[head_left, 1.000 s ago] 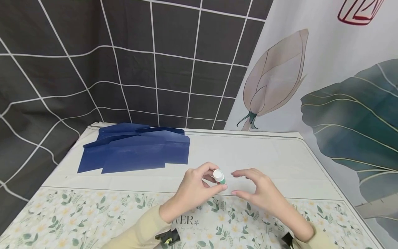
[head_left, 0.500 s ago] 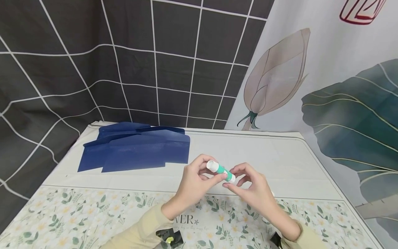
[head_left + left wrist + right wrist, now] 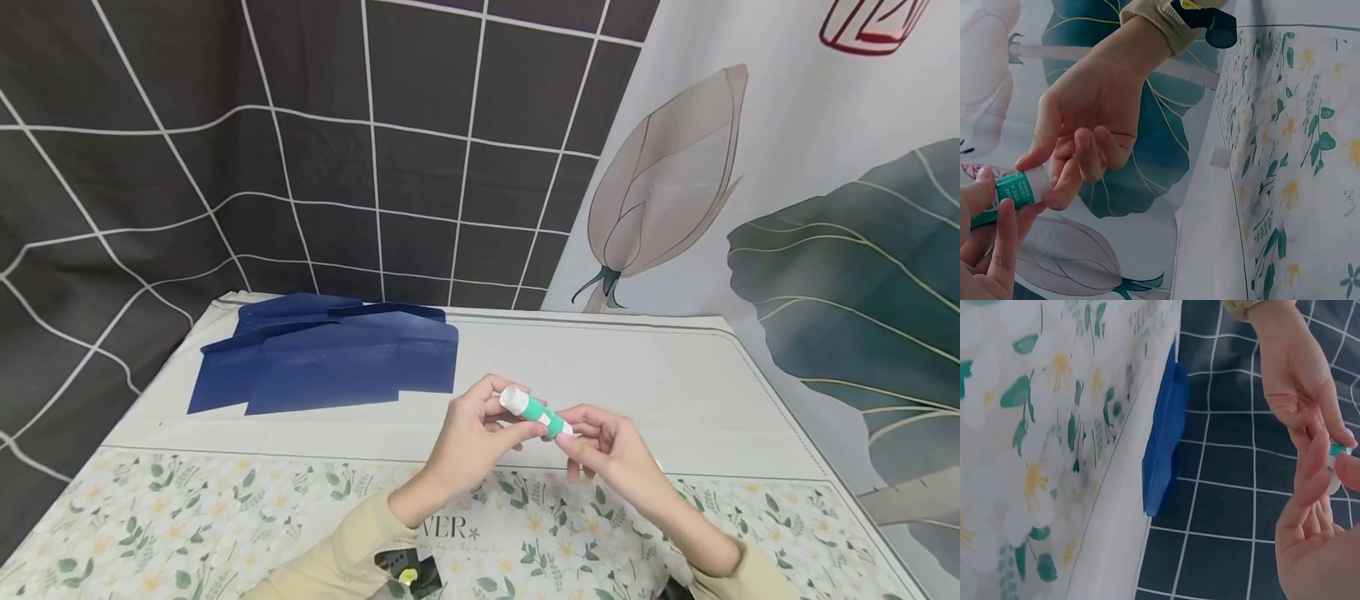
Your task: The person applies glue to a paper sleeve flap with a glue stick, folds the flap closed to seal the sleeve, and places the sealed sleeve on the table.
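Note:
A green and white glue stick (image 3: 535, 409) is held up over the table, tilted, its white open-looking end toward the upper left. My left hand (image 3: 468, 437) grips its green body between thumb and fingers. With thumb and fingertips, my right hand (image 3: 611, 450) pinches the white lower end, seen closer in the left wrist view, where the glue stick's green label (image 3: 1015, 189) shows. A small white ribbed cap (image 3: 1219, 156) lies on the table beyond the right hand. In the right wrist view, fingers hide most of the glue stick (image 3: 1337, 450).
Dark blue folded sheets (image 3: 322, 362) lie at the table's back left. A flower-printed cloth (image 3: 225, 517) covers the front of the white table (image 3: 600, 358). Behind it hang a dark gridded curtain (image 3: 420, 167) and a leaf-printed white one (image 3: 675, 192).
The glue stick has tipped from pointing its white end at the camera to lying slantwise. My right hand has moved left and now pinches its lower end.

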Motion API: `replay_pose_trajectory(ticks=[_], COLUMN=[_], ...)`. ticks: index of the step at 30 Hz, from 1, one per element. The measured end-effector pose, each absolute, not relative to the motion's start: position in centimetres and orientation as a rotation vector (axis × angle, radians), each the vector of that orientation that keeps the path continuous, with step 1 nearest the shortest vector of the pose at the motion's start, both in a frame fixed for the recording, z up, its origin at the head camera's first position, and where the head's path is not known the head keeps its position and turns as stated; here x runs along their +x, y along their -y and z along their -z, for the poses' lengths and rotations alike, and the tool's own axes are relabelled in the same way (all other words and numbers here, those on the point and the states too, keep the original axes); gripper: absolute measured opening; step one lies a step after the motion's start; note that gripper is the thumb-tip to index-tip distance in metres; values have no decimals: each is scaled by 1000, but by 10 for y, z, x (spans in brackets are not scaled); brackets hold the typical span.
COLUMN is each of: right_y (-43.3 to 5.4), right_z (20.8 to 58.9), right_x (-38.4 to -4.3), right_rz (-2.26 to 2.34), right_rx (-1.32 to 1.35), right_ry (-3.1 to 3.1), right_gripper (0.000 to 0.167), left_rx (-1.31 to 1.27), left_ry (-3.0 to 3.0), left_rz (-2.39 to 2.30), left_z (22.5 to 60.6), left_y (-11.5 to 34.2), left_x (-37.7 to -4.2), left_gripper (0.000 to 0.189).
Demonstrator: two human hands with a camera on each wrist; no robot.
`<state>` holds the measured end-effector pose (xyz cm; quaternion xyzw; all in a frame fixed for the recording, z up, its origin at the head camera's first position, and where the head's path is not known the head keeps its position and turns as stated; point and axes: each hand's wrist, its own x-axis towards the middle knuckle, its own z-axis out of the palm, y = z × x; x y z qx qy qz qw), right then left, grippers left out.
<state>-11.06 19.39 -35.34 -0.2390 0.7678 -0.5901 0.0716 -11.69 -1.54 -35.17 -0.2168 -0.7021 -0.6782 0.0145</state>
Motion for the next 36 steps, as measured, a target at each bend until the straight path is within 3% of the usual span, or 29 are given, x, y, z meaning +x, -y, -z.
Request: replay_pose_trajectory(ticks=[8,13,18,20,26,28,32,34,36], right_y=[-198,-195,-193,-192,-192,-192,-191,-190,-190], right_z=[352,352,352,351,345,344,343,343,343], right_x=[-110,-106,-103,-102,-98,-97,-97,-97,-96], right_rz=[1651,1725,1799,1800,1718,1728,1807,1806,1767], right_rx=[-814,-812,-856,-870,-843,-837,-895,-921,-929], right_ry=[-2059,-2092,-2069,-2032,-2016,-2043,-2105,-2139,-2172], right_gripper=[46,19,11,18,61,55,19,17,29], left_rx=[-751,-696,-717,-750,-832,-809,-753,-749,-766], left_ry=[2199,2197,2173,2160,2116,2106,2094,2090,2085], left_rz=[2128,2174,2207,2218,2247,2257,2292,2305,2314], left_z=[352,352,351,351,350,348,345,345,345], left_y=[16,17,17,16,14,13,13,13,13], left_x=[-115,-114,-116,-116,-116,-115,-114,-114,-114], left_gripper=[31,33,32,33,34,34,35,36,36])
